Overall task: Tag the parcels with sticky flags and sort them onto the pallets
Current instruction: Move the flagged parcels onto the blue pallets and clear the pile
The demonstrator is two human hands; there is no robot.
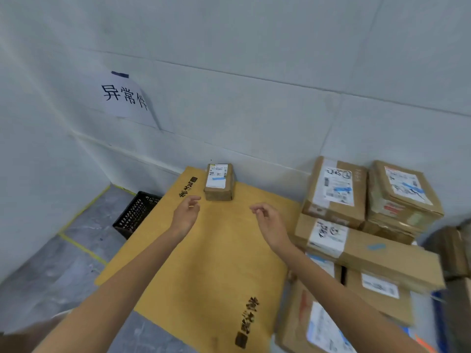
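Observation:
A small brown parcel (219,182) with a white label and a blue flag on top sits at the far end of the yellow wooden pallet (211,263), close to the wall. My left hand (187,214) hovers just short of it on its left, fingers loosely curled and holding nothing. My right hand (269,221) hangs over the pallet to the parcel's right, also empty with relaxed fingers. Neither hand touches the parcel.
A stack of cardboard parcels (356,225) with labels and blue flags stands to the right of the pallet. A black plastic crate (135,215) sits on the floor at the left. A paper sign (126,99) hangs on the white wall. Yellow tape lines mark the grey floor.

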